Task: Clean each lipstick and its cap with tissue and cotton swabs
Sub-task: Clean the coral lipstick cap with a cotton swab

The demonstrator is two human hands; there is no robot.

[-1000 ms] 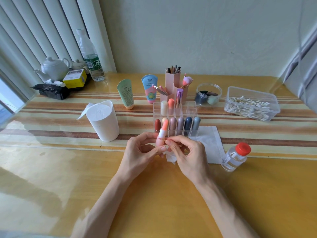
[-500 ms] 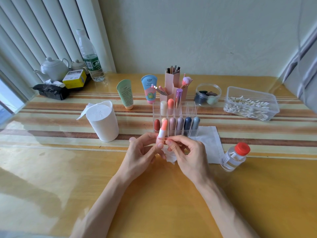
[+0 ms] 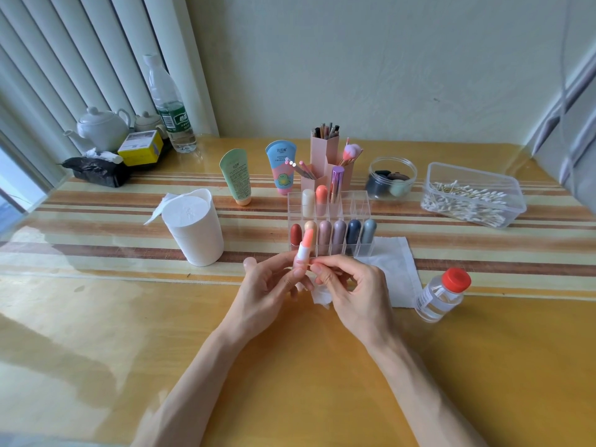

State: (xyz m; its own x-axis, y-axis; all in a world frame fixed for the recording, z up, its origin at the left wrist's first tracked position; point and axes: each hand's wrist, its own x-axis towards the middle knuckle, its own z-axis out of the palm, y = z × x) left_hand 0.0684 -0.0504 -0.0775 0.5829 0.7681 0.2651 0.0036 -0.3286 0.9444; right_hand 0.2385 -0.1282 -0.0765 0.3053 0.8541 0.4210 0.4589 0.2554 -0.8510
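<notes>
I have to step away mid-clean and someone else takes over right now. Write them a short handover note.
Left hand: grips the orange-tipped lipstick upright in front of the organizer.
Right hand: pinches what looks like a cotton swab against the lipstick's lower end, with crumpled tissue under the fingers.
Supplies: swab box far right, flat tissue beside the organizer.
Done: cannot tell which lipsticks are already clean.
Left: finish this one, slot it back, then probably work through the six in the front row and those behind.

head view | worn high, faces forward and down | near — table (image 3: 290,366) fills frame
</notes>
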